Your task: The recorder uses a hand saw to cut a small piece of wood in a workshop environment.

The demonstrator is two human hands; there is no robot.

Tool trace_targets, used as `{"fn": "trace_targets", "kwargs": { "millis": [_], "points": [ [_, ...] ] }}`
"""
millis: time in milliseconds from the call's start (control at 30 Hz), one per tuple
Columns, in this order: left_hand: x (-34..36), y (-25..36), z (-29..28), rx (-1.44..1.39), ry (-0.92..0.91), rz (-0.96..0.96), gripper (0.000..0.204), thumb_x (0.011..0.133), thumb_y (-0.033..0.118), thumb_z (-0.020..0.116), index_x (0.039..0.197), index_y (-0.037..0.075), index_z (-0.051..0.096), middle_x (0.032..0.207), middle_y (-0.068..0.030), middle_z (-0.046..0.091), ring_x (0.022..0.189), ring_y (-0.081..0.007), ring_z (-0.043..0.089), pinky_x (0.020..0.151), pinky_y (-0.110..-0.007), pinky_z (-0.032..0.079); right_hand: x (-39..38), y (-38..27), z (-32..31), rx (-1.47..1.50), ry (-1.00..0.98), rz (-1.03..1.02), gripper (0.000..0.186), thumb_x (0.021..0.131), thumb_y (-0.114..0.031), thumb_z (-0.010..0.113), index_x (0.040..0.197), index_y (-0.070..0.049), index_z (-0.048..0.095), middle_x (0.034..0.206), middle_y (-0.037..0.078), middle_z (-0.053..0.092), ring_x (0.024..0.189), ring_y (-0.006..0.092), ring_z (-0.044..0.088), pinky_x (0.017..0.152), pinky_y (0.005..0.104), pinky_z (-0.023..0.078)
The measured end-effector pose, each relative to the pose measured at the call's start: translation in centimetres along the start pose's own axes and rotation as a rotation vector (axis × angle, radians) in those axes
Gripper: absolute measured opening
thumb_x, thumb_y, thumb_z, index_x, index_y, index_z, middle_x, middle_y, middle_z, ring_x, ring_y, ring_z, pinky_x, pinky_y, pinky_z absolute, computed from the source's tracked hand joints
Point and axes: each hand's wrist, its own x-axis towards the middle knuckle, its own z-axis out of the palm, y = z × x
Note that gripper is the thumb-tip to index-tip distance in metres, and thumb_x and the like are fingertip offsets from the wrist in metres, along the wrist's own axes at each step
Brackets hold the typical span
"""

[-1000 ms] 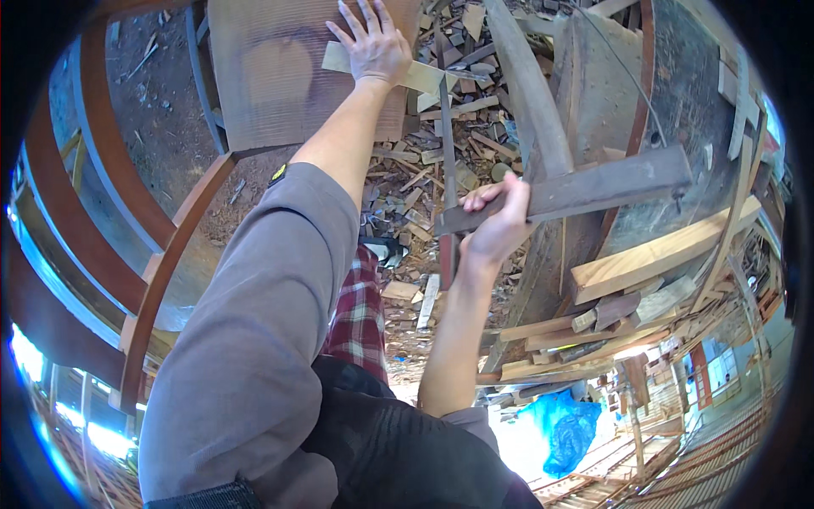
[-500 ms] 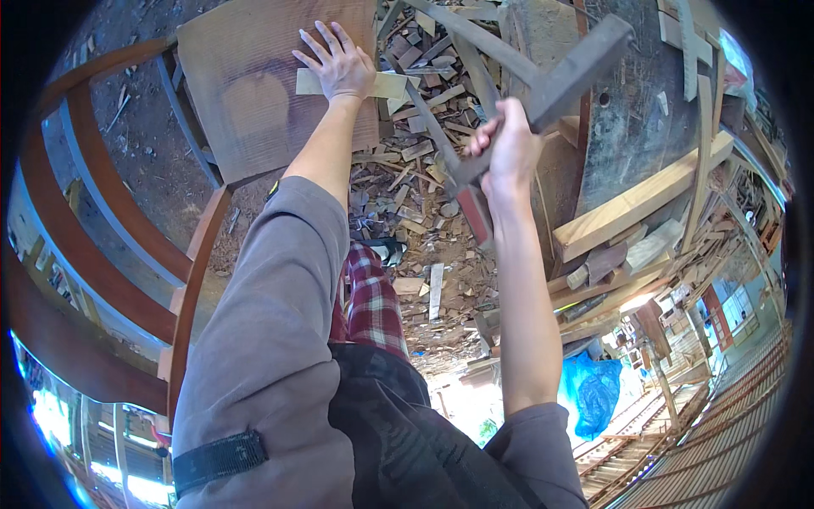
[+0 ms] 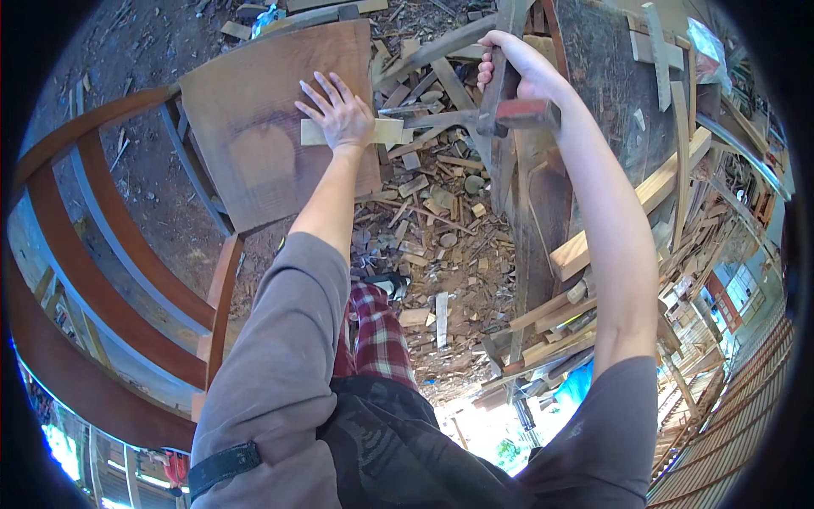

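My left hand (image 3: 346, 123) lies flat with its fingers spread, pressing a short pale wood strip (image 3: 389, 131) onto a brown wooden board (image 3: 254, 161). The strip's right end sticks out past the board's edge. My right hand (image 3: 527, 68) is wrapped round the upright end bar of a wooden frame saw (image 3: 492, 117). From this bar, with its reddish end piece, the blade runs left to the strip's overhanging end. Whether the teeth touch the wood is too small to tell.
A curved wooden chair-like frame (image 3: 140, 233) stands at the left, joined to the board. Wood offcuts (image 3: 441, 199) litter the ground. At the right are a dark worn panel (image 3: 606, 93), a pale beam (image 3: 632, 208) and stacked lumber (image 3: 560, 327).
My right hand has moved up, swinging the saw from a slanted to a nearly level blade beside the strip. My left hand stays on the strip.
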Motion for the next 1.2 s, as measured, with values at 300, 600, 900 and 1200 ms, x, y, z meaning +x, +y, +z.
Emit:
{"fn": "trace_targets", "kwargs": {
  "millis": [300, 600, 900, 1200],
  "points": [
    [0.8, 0.2, -0.4, -0.009, -0.033, -0.018, 0.067, 0.089, 0.03, 0.048, 0.144, -0.005, 0.035, 0.154, -0.0278, 0.021, 0.141, -0.056, 0.009, 0.108, -0.073, 0.006, -1.0, -0.7, 5.0, -0.259, 0.056, -0.208, 0.022, 0.084, -0.022, 0.06, 0.069, -0.009, 0.053, 0.056, -0.001, 0.051, 0.046, 0.0111, 0.049, 0.048, 0.0276, 0.044],
    [0.8, -0.3, -0.4, -0.05, -0.077, -0.034, 0.069, 0.089, 0.03, 0.047, 0.145, -0.007, 0.032, 0.154, -0.0292, 0.019, 0.141, -0.0565, 0.006, 0.108, -0.074, 0.003, -10.1, 18.8, 5.0, 0.206, 0.275, -0.623, 0.011, 0.082, -0.006, 0.059, 0.074, -0.002, 0.053, 0.055, 0.004, 0.054, 0.047, 0.0143, 0.054, 0.045, 0.0299, 0.046],
    [0.4, 0.4, 0.2, -0.034, -0.034, -0.031, 0.068, 0.087, 0.028, 0.046, 0.145, -0.005, 0.033, 0.154, -0.0289, 0.02, 0.141, -0.0562, 0.007, 0.108, -0.073, 0.003, -11.2, 31.1, 6.2, -0.013, 0.43, -0.933, 0.008, 0.077, 0.0, 0.06, 0.082, -0.002, 0.053, 0.068, 0.005, 0.058, 0.055, 0.0144, 0.055, 0.051, 0.0264, 0.046],
    [0.2, -0.6, 1.5, -0.049, 0.136, -0.028, 0.065, 0.086, 0.026, 0.048, 0.143, -0.004, 0.039, 0.153, -0.0253, 0.027, 0.142, -0.0534, 0.01, 0.109, -0.072, 0.002, -21.2, 31.0, 3.0, 0.108, 0.151, -0.879, 0.016, 0.08, -0.014, 0.059, 0.081, -0.005, 0.047, 0.066, 0.009, 0.052, 0.06, 0.0191, 0.051, 0.061, 0.034, 0.046]
  ]
}}
